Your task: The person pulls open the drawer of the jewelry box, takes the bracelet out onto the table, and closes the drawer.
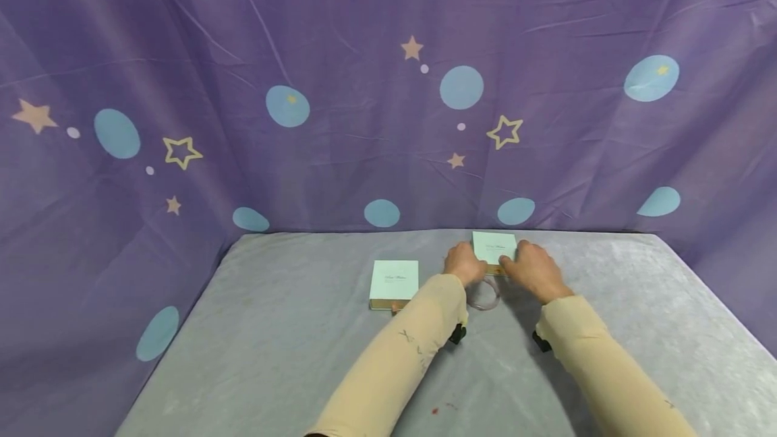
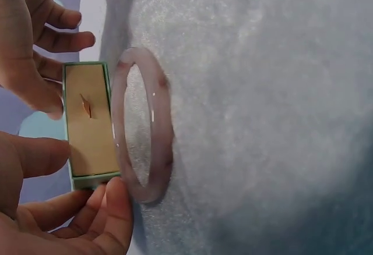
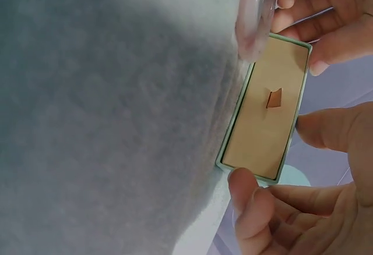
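Note:
At the back of the table, my two hands flank a small mint-green drawer box [image 1: 494, 244] with printed lettering on top. Its tan front [image 2: 90, 130] has a small brown pull tab [image 3: 274, 99] in the middle. My left hand [image 1: 465, 264] holds its left side, thumb at the upper front edge. My right hand [image 1: 537, 270] holds the opposite side in the same way, its fingertips [image 3: 242, 182] at the box's end. A pale pinkish, translucent bangle [image 2: 160, 127] lies on the cloth just before the tan front. The box's far side is hidden.
A second mint-green box [image 1: 394, 280] of the same kind sits to the left, partly behind my left sleeve. The table wears a grey cloth [image 1: 255, 356]. A purple patterned curtain [image 1: 340, 154] hangs along the back and sides. Small red marks [image 1: 435, 411] show near the front.

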Action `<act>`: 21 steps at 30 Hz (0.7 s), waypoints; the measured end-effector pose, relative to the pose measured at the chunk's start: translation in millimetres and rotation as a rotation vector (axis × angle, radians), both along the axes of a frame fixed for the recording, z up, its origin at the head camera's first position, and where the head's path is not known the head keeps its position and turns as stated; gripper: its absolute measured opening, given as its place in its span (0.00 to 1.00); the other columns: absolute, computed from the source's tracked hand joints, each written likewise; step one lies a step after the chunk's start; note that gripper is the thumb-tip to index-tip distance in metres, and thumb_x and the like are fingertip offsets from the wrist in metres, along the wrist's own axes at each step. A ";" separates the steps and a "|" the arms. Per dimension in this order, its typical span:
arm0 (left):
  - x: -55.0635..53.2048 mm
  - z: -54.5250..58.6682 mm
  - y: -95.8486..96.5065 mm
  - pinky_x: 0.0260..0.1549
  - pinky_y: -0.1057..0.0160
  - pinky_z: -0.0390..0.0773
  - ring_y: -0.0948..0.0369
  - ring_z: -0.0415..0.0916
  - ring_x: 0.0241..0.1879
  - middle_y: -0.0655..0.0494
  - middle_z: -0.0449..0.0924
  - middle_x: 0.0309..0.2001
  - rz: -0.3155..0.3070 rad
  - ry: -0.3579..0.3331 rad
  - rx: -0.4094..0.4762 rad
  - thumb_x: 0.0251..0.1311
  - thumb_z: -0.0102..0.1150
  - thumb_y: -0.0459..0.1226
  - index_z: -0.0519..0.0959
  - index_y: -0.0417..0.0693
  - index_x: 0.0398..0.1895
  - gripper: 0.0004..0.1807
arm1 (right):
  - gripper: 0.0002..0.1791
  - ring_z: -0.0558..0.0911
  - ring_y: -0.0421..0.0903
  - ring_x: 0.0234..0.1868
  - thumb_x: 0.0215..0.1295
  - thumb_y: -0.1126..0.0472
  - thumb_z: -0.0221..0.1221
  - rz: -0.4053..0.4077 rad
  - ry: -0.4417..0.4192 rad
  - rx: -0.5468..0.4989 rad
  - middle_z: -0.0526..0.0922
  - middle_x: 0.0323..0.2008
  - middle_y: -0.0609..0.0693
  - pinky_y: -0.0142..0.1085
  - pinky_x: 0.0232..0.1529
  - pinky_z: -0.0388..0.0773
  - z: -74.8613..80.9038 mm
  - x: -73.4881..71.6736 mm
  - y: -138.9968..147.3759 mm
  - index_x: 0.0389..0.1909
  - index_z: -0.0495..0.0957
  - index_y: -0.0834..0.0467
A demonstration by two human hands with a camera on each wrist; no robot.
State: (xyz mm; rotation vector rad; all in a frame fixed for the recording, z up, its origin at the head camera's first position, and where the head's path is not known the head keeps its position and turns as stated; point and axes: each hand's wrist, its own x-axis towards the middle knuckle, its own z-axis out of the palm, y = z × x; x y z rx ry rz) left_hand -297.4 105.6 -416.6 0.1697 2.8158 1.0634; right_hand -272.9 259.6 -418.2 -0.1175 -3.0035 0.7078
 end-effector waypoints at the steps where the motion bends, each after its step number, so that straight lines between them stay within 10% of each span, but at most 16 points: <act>1: -0.9 -0.8 0.2 0.33 0.59 0.77 0.54 0.77 0.33 0.49 0.79 0.33 0.004 0.000 0.003 0.59 0.62 0.41 0.81 0.40 0.35 0.11 | 0.19 0.75 0.55 0.30 0.65 0.50 0.53 -0.003 -0.001 -0.004 0.75 0.30 0.59 0.48 0.30 0.71 -0.3 0.1 -0.4 0.33 0.70 0.65; 21: -10.1 -9.2 2.4 0.37 0.56 0.77 0.53 0.77 0.34 0.53 0.77 0.27 0.028 0.043 0.041 0.60 0.61 0.41 0.80 0.45 0.25 0.10 | 0.23 0.76 0.56 0.33 0.66 0.49 0.54 -0.027 -0.004 -0.079 0.77 0.32 0.62 0.49 0.33 0.73 -9.1 -0.7 1.4 0.39 0.71 0.69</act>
